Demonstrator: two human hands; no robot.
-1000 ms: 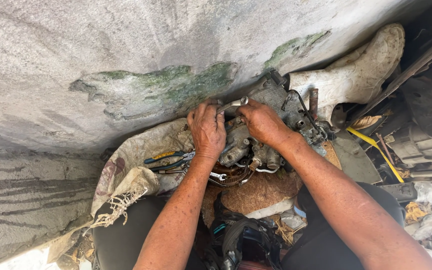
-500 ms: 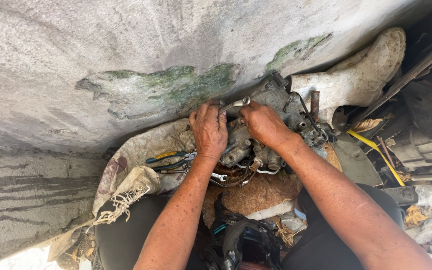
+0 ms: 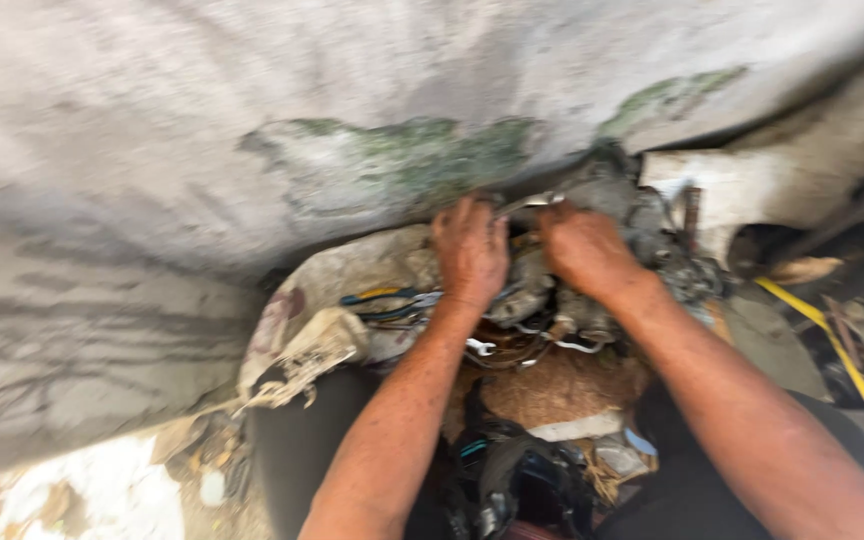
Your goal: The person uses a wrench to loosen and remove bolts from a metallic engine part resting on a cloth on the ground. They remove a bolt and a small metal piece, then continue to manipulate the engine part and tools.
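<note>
Head view, looking down along both forearms. The left hand point(image 3: 472, 250) lies palm down, its fingers curled and closed over the near left part of a grimy metal engine assembly point(image 3: 607, 215); the fingertips press against the top of the casting, but motion blur hides whether they pinch any smaller part. The right hand point(image 3: 582, 248) rests just beside it, likewise curled, gripping the middle of the same assembly with the knuckles upward. A slim bright metal tool point(image 3: 527, 205) shows between the two hands at their fingertips; which hand holds it cannot be told. The assembly sits directly under and beyond both hands, against the foot of a rough grey concrete wall point(image 3: 252, 130) stained green. Below the left wrist, pliers with blue and yellow handles point(image 3: 382, 300) lie on a dirty cloth sack point(image 3: 322, 320), near the assembly. A yellow strap point(image 3: 822, 335) lies well apart to the right, among blurred clutter.
</note>
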